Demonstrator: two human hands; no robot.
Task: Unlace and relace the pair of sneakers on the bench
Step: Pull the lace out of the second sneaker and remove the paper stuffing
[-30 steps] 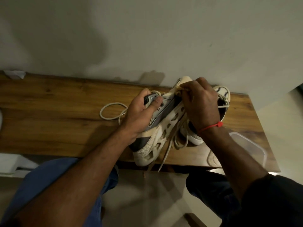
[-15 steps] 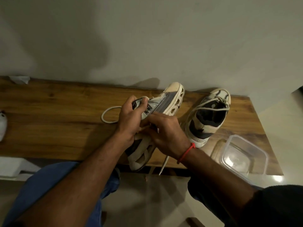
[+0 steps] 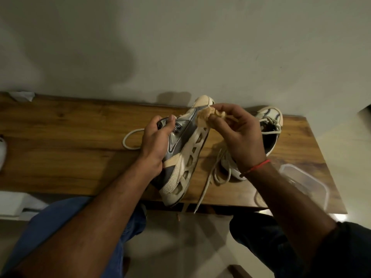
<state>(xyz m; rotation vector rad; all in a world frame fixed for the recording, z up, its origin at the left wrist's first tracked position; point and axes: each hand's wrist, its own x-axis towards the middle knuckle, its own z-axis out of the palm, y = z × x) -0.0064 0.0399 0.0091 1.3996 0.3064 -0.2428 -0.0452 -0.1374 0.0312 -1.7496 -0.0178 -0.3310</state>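
A grey and cream sneaker [image 3: 186,157] lies tilted on its side on the wooden bench [image 3: 70,147], sole to the right and toe toward the wall. My left hand [image 3: 154,141] grips its upper at the tongue. My right hand [image 3: 243,137] is raised beside the toe and pinches a bunched cream piece that looks like the lace. Loose cream lace [image 3: 208,181] hangs from under that hand down past the bench's front edge. Another loop of lace [image 3: 128,137] lies left of my left hand. The second sneaker [image 3: 271,125] stands behind my right hand, partly hidden.
A clear plastic container [image 3: 305,183] sits at the bench's right front corner. A white object [image 3: 3,153] lies at the far left edge and a paper scrap [image 3: 22,96] by the wall. The wall runs right behind the bench. My knees are below the front edge.
My right hand went down to the middle of the sneaker, then rose back to the toe, drawing lace up with it. My left hand kept its grip on the sneaker.
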